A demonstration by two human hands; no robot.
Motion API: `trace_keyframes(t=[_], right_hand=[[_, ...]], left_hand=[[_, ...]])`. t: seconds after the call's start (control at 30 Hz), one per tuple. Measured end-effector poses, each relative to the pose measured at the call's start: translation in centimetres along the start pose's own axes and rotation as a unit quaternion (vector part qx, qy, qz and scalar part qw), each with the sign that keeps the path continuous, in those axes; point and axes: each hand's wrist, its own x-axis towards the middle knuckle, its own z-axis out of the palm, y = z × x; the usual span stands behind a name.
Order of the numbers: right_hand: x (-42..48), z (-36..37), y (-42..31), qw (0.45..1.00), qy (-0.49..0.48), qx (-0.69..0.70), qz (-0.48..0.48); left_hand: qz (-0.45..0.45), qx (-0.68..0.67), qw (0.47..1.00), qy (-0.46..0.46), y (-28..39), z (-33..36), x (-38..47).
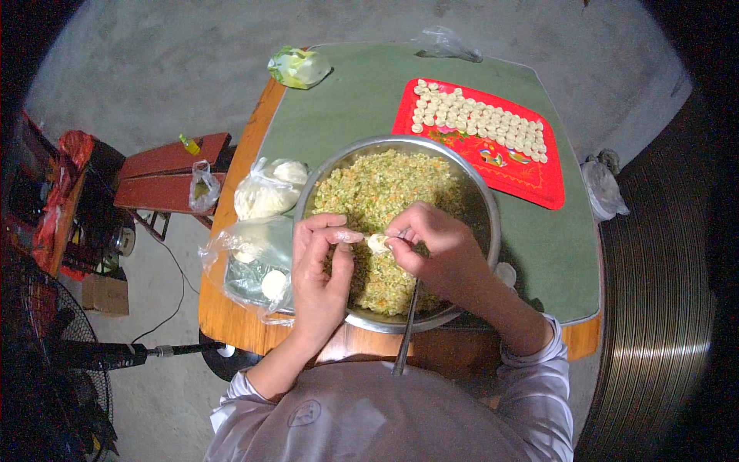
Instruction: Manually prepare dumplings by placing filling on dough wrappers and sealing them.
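Observation:
A small folded dough dumpling is pinched between the thumb and fingers of my right hand. My left hand is just left of it, index fingertip at the dumpling's edge; whether it touches, I cannot tell. Both hands are over a large steel bowl of chopped vegetable filling with green and orange bits. A metal utensil's handle leans over the near rim, its other end hidden. Left of the bowl, round dough wrappers lie in an opened clear plastic bag.
A red tray holds rows of dumplings at the back right. Tied bags of dough stand left of the bowl. A green-printed bag sits at the table's far left corner. A fan and a red bench are to the left.

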Motion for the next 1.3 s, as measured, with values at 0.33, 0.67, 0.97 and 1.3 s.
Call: trace_keyframes(t=[0.33,0.67,0.97,1.3], right_hand=[[0.1,-0.3,-0.4,0.991,0.005,0.118,0.061],[0.2,-1.2,0.5,0.996,-0.045,0.039,-0.059],[0.4,-2.4,0.4,0.964,-0.054,-0.181,-0.186],[0.8,-2.7,0.3,0.977,-0.080,-0.080,-0.181]], left_hand=[[-0.176,-0.300,0.937,-0.046,1.6,1.0,-0.9],[-0.232,-0.375,0.892,-0.098,0.6,0.4,-0.7],[-0.227,-0.350,0.900,-0.125,0.7,0.5,-1.0],[-0.205,-0.333,0.908,-0.150,0.5,0.0,-0.5]])
